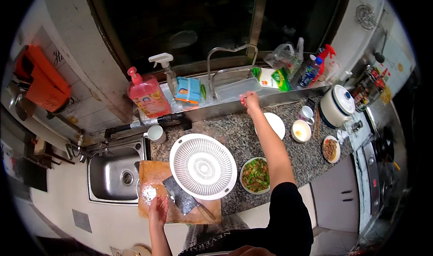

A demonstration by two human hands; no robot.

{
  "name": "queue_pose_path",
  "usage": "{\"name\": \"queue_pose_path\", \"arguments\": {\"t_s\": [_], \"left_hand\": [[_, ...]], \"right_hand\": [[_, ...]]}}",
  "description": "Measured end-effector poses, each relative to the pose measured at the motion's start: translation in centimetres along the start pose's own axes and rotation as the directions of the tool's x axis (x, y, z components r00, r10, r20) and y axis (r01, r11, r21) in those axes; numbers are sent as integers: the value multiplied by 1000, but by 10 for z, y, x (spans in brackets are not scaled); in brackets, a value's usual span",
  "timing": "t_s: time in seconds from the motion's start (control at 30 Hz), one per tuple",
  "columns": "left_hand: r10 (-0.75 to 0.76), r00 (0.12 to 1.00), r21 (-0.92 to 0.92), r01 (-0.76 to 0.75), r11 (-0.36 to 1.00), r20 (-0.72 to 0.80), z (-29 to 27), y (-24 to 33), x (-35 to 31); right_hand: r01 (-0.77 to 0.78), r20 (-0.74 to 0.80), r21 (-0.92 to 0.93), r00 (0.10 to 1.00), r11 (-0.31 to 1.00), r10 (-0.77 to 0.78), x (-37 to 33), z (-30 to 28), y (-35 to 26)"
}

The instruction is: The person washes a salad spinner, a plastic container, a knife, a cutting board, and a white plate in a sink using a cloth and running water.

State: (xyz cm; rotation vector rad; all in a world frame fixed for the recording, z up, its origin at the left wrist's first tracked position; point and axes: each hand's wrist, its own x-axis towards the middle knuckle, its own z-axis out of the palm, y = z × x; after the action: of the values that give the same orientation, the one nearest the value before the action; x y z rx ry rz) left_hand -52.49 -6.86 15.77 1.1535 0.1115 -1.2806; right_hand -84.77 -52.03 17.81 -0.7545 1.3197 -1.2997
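"Cleaver [179, 197]?"
"On the cutting board [150, 174], handle toward the front edge; left hand [158, 209], loosely curled, seemingly empty, over the front-left corner."
"Step?"
"Probably reaching: right hand [250, 101], half-closed past the speckled worktop [306, 154]'s back edge, hold unclear. Next calls for a sure grip."
"Room?"
"Steel ledge [203, 114], dark window [297, 21]."

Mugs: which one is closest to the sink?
The white mug beside the sink, left of the colander; the other mug stands near the rice cooker.

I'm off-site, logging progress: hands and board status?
Left hand over cutting board. Right hand near clear tray. Cleaver on board, beside white colander.
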Motion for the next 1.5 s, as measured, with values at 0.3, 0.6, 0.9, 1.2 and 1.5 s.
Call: {"name": "queue_pose_path", "arguments": {"t_s": [0.3,0.6,0.9,1.2,1.5], "left_hand": [[66,987,11,-65,998,-146,9,-16,-33],[92,986,21,-90,996,-135,18,-23,-44],[119,980,-3,-121,993,-163,24,-27,-47],[97,986,10,-97,995,-134,32,-36,-53],[-18,999,1,18,1000,-31,38,-56,-43]], "right_hand": [[-14,18,65,1000,998,13,68,24,26],[4,166,-471,983,882,84,69,5,15],[772,785,-544,330,-328,-524,-16,35,-158],[683,844,-532,475,-500,-249,18,52,-175],[792,910,-400,282,-461,-305,-73,11,-195]]}}
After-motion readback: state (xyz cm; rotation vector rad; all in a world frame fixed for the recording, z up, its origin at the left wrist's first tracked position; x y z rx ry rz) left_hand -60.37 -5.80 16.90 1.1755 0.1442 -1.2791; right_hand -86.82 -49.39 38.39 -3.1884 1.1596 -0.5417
